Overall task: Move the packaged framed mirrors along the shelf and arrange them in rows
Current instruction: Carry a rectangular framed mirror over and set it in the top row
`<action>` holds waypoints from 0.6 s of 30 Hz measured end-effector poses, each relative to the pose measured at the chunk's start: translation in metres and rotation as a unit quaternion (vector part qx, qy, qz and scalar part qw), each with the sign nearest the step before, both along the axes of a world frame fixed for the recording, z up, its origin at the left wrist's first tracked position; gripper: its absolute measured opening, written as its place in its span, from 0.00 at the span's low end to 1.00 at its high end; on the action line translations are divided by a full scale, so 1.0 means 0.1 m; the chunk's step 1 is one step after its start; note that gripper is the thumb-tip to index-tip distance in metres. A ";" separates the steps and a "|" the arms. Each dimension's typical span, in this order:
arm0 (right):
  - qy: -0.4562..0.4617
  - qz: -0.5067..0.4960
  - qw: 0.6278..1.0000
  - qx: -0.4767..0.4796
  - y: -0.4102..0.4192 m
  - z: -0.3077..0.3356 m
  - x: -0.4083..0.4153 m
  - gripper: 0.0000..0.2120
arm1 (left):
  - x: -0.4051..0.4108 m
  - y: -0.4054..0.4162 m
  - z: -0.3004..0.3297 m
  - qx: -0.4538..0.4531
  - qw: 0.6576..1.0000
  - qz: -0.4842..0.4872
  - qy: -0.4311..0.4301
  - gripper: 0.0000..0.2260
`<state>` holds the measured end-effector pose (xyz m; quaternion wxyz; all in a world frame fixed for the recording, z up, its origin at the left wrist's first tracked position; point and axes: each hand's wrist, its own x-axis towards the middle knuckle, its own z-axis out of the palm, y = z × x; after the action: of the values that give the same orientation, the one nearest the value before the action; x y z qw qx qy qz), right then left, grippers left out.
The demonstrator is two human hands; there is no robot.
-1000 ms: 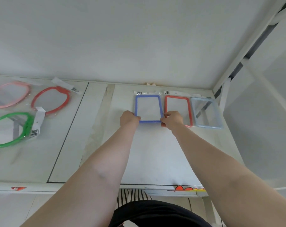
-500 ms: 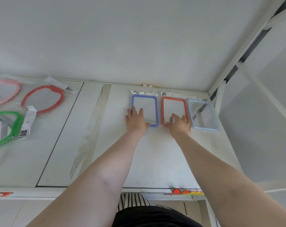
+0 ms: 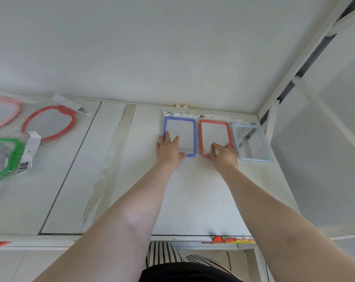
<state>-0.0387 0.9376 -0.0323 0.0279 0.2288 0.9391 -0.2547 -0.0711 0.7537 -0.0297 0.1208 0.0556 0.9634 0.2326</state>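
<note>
Head view: the blue-framed mirror (image 3: 179,119), red-framed mirror (image 3: 214,121) and grey-framed mirror (image 3: 253,159) lie flat in one row at the far right of the shelf (image 3: 192,190). The left hand (image 3: 169,150), fingers straight, presses the blue frame's near-left corner. The right hand (image 3: 223,155), fingers loosely bent, rests on the red frame's near edge and grips nothing. Both hands are apparently squaring the row.

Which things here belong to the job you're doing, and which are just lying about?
In the job: blue-framed mirror under the left hand; red-framed mirror touched by the right hand; pale-framed mirror.
Lying about: pink oval mirror, red oval mirror, green oval mirror.
</note>
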 end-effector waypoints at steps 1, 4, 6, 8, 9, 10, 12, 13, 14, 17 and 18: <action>-0.001 -0.001 1.000 -0.001 0.01 0.00 0.00 0.20 | 0.00 0.01 0.00 -0.001 1.000 0.001 0.001 0.29; -0.006 0.001 1.000 0.004 0.01 -0.01 0.00 0.19 | 0.01 0.01 0.00 -0.004 1.000 0.003 0.004 0.27; -0.006 0.003 1.000 0.010 0.00 0.00 0.00 0.19 | 0.02 0.01 0.00 -0.009 1.000 0.006 0.007 0.26; -0.006 0.004 1.000 0.005 -0.01 0.04 0.01 0.21 | 0.03 0.02 0.02 -0.012 1.000 0.007 0.013 0.28; -0.005 0.003 1.000 -0.001 -0.01 0.06 0.02 0.23 | 0.04 0.03 0.04 -0.011 1.000 0.006 0.016 0.29; -0.001 0.005 1.000 -0.003 -0.02 0.09 0.04 0.25 | 0.04 0.04 0.06 -0.011 1.000 0.006 0.020 0.29; 0.007 0.012 1.000 0.011 -0.05 0.17 0.06 0.24 | 0.06 0.04 0.15 -0.012 0.999 0.006 0.030 0.28; 0.008 0.016 1.000 0.018 -0.06 0.21 0.07 0.24 | 0.08 0.04 0.20 -0.008 0.999 0.008 0.035 0.27; 0.007 0.019 1.000 0.018 -0.08 0.26 0.08 0.23 | 0.11 0.02 0.25 0.002 0.999 0.010 0.037 0.26; -0.005 0.045 0.999 0.000 -0.22 0.41 0.13 0.18 | 0.26 -0.12 0.43 0.028 0.999 0.019 0.034 0.20; -0.010 0.067 0.998 -0.001 -0.30 0.45 0.16 0.16 | 0.33 -0.21 0.48 0.022 0.999 0.023 0.036 0.18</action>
<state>-0.0228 0.9076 0.0131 0.0546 0.1684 0.9518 -0.2506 -0.0383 0.7326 0.0181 0.0796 0.0444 0.9628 0.2544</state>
